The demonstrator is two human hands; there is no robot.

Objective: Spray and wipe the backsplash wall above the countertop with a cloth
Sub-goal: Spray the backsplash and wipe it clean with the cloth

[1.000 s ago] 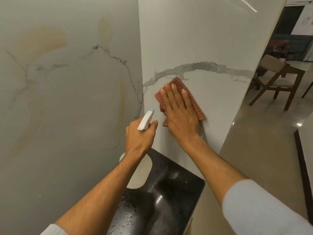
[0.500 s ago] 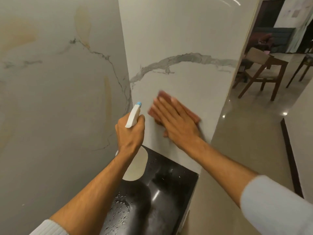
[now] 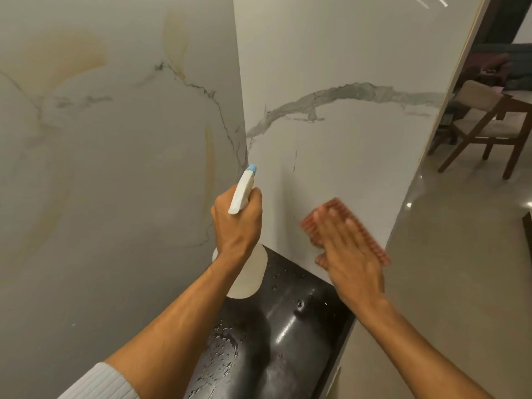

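Your right hand (image 3: 349,263) lies flat, fingers (image 3: 331,226) spread, pressing the red checked cloth (image 3: 371,243) to the white grey-veined marble backsplash (image 3: 331,156) just above the wet black worktop (image 3: 290,321), so the whole palm scrubs. Your left hand (image 3: 237,223), left of the cloth, clenches the white blue-tipped spray bottle (image 3: 243,191), nozzle aimed at the backsplash, ready to spray

A wooden chair (image 3: 486,125) with a pale seat and backrest stands on the glossy floor (image 3: 449,254) at the far right. Just beside the chair, to its right, shows the corner of a wooden table (image 3: 518,103). Behind the chair sits a dark sofa (image 3: 501,64), dim and partly hidden.
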